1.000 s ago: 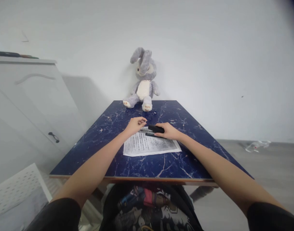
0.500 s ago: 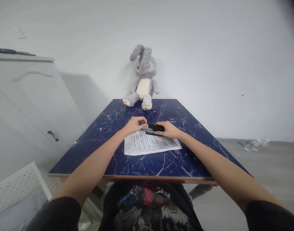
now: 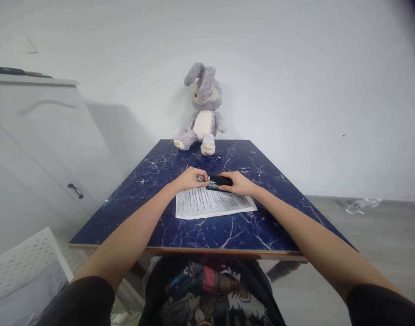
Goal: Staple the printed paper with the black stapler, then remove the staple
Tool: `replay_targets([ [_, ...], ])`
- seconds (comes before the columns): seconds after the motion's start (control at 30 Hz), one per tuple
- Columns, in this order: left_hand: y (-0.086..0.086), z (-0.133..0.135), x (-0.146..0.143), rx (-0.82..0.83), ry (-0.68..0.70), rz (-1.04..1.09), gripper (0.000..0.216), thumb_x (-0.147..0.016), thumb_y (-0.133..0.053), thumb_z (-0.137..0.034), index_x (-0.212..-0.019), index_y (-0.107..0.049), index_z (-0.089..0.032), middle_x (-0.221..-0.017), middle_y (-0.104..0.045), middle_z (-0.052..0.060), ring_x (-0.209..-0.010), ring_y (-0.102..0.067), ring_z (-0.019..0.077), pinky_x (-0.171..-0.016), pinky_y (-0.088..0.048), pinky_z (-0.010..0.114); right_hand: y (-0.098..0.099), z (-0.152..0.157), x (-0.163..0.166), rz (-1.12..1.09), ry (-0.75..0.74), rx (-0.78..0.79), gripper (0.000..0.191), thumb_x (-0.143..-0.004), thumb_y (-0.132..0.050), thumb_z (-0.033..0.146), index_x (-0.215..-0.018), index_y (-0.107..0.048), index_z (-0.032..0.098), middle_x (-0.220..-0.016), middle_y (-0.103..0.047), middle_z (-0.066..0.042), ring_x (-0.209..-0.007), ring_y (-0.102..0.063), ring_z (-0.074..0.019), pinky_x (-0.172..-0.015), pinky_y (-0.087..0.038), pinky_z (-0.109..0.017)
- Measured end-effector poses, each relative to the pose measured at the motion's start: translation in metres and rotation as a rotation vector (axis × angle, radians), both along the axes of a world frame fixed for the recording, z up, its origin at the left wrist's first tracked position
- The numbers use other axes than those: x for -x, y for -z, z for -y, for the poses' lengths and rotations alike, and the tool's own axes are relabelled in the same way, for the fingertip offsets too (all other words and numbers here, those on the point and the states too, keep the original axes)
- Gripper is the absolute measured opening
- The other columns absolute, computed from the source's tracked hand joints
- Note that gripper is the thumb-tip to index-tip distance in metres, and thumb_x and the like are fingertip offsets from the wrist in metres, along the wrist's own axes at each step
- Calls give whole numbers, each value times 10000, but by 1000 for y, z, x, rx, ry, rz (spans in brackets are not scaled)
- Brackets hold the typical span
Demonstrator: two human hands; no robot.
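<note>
A black stapler [image 3: 222, 179] is in my right hand [image 3: 240, 183], gripped at its right end with the thumb below and the fingers above. Its top and base stand apart, and the metal inner part shows between them. At the stapler's left end, my left hand [image 3: 191, 179] has its thumb and forefinger pinched together against the metal part. What lies between those fingertips is too small to make out. Beneath both hands lie printed sheets of paper [image 3: 210, 206], partly covered by the stapler and my fingers.
A grey plush rabbit [image 3: 204, 111] sits at the far end of the blue marble-patterned table [image 3: 228, 235], against the wall. A white cabinet [image 3: 41, 136] stands to the left, with a perforated white chair [image 3: 27, 258] below it. A clear plastic item [image 3: 362, 206] lies on the floor at right.
My left hand has lowered slightly, its pinched fingertips coming down to the metal part at the stapler's left end. The right hand keeps its grip on the stapler.
</note>
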State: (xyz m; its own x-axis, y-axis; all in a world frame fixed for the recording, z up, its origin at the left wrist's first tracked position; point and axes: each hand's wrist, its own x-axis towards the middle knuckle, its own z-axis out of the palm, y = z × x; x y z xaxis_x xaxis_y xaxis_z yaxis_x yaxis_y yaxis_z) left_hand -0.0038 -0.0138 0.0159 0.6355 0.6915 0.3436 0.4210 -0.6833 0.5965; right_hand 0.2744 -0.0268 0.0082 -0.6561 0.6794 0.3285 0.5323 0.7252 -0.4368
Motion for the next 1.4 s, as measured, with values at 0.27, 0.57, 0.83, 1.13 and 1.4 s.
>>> replay_targets([
  [0.27,-1,0,0,40,11,-15,133,-819,-778,-294,-918,-836,-228,-930,-812,55,-873,-756,210,-874,-562,324,0,0,0,0,-11,4,307,-904,-702,411,-1092,-710,169,-932,-756,-56,-765,-667,-209,-698,-452,-296],
  [0.57,-7,-14,33,117,64,-145,253,-789,-787,-254,-1036,-838,-266,-1042,-817,46,-969,-763,224,-964,-551,345,-2,2,0,-7,21,34,263,-884,-696,372,-1055,-708,174,-912,-747,-49,-758,-660,-210,-702,-454,-297],
  [0.83,3,-7,8,165,41,66,155,-799,-730,-230,-946,-756,-185,-900,-791,39,-893,-758,193,-905,-566,315,0,2,3,-110,-1,34,286,-891,-682,402,-1061,-695,173,-957,-741,-56,-828,-665,-228,-779,-473,-321],
  [1.13,3,-6,-2,91,26,84,198,-724,-737,-196,-915,-689,-186,-873,-751,9,-869,-729,185,-854,-554,290,10,6,21,-120,-10,-25,296,-884,-722,419,-1048,-677,177,-926,-717,-56,-806,-638,-216,-748,-440,-302],
  [1.4,12,-22,9,-19,-114,50,207,-867,-670,-336,-979,-772,-195,-978,-789,69,-921,-718,217,-987,-528,374,-9,16,19,18,-78,35,219,-889,-710,365,-1025,-676,197,-862,-703,-10,-731,-606,-180,-697,-422,-287],
])
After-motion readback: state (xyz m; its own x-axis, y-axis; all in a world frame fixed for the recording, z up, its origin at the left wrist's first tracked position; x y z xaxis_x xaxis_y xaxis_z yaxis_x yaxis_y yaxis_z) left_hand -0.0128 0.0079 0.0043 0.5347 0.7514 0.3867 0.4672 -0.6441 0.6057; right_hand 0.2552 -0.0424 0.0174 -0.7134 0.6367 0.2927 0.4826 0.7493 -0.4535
